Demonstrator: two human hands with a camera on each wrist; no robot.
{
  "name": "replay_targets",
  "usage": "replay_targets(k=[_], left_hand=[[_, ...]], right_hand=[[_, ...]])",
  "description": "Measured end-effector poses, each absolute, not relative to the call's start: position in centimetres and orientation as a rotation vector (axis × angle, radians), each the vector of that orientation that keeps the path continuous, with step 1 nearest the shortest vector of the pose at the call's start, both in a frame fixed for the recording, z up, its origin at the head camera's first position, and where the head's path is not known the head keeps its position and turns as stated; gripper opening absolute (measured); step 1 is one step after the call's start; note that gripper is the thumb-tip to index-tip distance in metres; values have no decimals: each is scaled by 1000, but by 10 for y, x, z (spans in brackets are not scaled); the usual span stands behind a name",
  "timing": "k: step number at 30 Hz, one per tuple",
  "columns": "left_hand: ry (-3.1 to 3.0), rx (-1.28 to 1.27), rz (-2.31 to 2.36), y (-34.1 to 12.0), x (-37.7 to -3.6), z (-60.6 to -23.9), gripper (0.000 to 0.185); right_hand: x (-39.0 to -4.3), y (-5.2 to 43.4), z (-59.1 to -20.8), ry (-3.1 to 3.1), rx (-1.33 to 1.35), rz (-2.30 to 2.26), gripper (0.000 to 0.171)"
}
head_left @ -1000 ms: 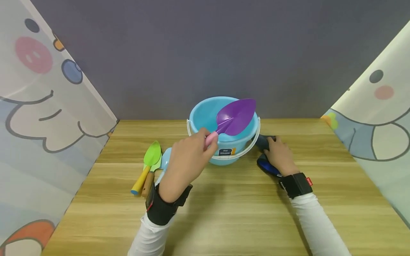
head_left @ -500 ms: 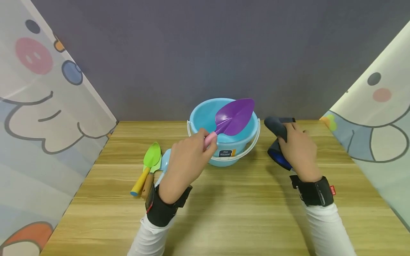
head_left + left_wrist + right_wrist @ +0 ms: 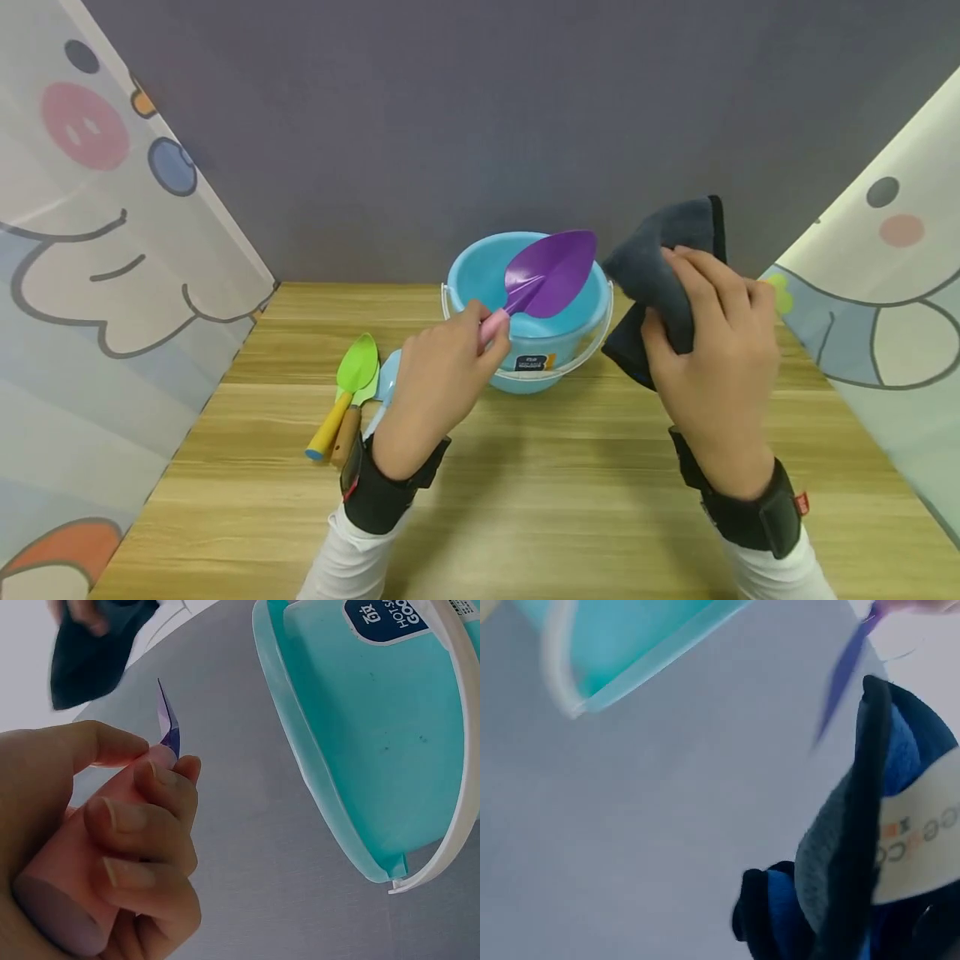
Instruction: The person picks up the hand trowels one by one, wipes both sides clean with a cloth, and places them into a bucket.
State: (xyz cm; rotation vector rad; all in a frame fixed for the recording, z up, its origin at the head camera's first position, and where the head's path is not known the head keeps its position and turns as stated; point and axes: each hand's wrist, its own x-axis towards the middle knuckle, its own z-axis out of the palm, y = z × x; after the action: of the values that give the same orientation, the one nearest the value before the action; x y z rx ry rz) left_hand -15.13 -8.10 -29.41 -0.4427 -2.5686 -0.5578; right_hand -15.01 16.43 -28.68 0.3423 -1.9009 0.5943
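In the head view my left hand (image 3: pixel 438 379) grips the pink handle of a toy shovel (image 3: pixel 551 271), its purple blade held over the light blue bucket (image 3: pixel 531 387). The left wrist view shows the fingers wrapped round that handle. To the right of the bucket my right hand (image 3: pixel 716 358) holds up a folded dark grey cloth (image 3: pixel 663 267), thumb on the near side. Blue inner faces and a pale printed label show on the cloth (image 3: pixel 780 907) in the right wrist view. The cloth is off the table, close to the bucket's right rim.
Left of the bucket lie a green trowel with a yellow handle (image 3: pixel 330 425), another with a brown handle (image 3: pixel 346 437) and a light blue one (image 3: pixel 388 375), partly hidden by the left hand. A grey wall (image 3: pixel 480 125) stands behind the wooden table (image 3: pixel 540 500).
My right hand has lifted the cloth off the table beside the bucket and brought it up and to the right. The left hand and the shovel have hardly moved.
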Motion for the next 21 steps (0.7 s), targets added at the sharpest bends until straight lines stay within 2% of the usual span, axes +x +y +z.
replay_targets(k=[9, 15, 21], left_hand=[[-2579, -421, -543, -79, -150, -290, 22], [-2637, -401, -583, -78, -147, -286, 25], [-2602, -495, -603, -77, -145, -288, 17]], right_hand=[[-140, 127, -292, -1852, 633, 488, 59], [-148, 122, -302, -1945, 753, 382, 67], [-157, 123, -311, -2034, 817, 315, 82]])
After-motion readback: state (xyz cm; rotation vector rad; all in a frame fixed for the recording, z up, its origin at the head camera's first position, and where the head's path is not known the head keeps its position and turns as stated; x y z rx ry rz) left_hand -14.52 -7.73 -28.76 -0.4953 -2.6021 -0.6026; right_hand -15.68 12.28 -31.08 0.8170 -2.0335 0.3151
